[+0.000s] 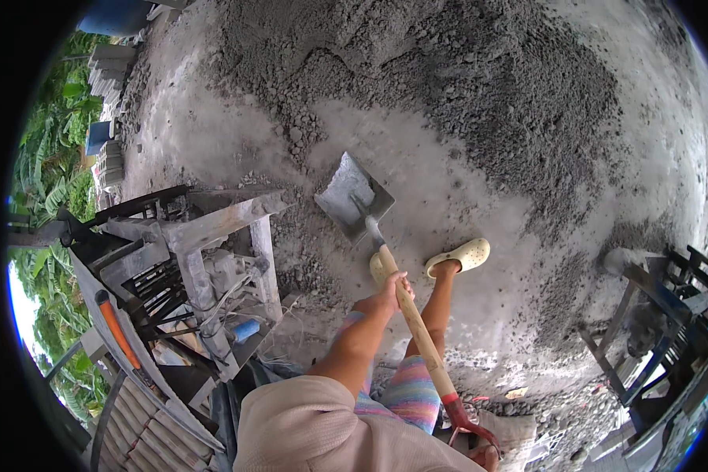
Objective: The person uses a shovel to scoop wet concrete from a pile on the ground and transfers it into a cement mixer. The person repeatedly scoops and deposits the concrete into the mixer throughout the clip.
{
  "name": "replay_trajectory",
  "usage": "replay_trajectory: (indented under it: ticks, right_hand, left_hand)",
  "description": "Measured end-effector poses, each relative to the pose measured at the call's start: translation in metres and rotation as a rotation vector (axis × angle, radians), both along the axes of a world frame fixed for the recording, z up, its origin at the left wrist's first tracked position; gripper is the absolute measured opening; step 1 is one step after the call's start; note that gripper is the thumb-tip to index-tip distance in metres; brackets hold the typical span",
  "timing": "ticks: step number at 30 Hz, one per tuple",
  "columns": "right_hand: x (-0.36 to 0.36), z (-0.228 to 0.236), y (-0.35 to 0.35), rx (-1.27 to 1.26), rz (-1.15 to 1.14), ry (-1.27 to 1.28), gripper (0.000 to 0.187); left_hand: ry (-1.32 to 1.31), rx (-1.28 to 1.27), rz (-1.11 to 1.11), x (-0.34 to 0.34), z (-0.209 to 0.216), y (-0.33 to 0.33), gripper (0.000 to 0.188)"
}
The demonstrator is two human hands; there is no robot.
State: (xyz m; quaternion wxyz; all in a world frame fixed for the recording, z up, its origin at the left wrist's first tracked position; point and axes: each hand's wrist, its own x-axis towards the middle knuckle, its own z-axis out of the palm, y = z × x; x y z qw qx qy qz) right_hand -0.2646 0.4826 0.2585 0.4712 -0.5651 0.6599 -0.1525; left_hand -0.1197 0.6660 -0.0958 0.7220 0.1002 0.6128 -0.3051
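L hand (392, 293) grips shovel (422, 334) midway, R hand (488, 457) its near end; it's just short of far grey pile (480, 86). Prob. betw. scoops; next move needs blade (354, 195) pushed fwd.

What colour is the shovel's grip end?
The shovel's grip end is red; it shows best in the head view.

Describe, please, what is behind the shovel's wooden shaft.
A bare lower leg passes behind the shaft; part of a pale clog shows beside it, near the left hand. What lies directly behind shaft and hand is covered.
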Motion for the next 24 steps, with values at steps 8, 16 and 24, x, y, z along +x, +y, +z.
replay_trajectory:
  ticks: [8, 16, 24]
  right_hand:
    - [0.087, -0.101, 0.087, 0.997, -0.187, -0.32, 0.027]
    - [0.227, -0.073, 0.11, 1.064, 0.033, -0.417, 0.026]
    - [0.279, -0.029, 0.097, 1.085, 0.037, -0.311, 0.032]
  left_hand:
    - [-0.177, 0.46, -0.238, 0.156, -0.025, 0.134, 0.021]
    - [-0.315, 0.487, -0.559, 0.215, 0.065, 0.114, 0.018]
    - [-0.203, 0.51, -0.541, 0.253, 0.085, 0.102, 0.012]
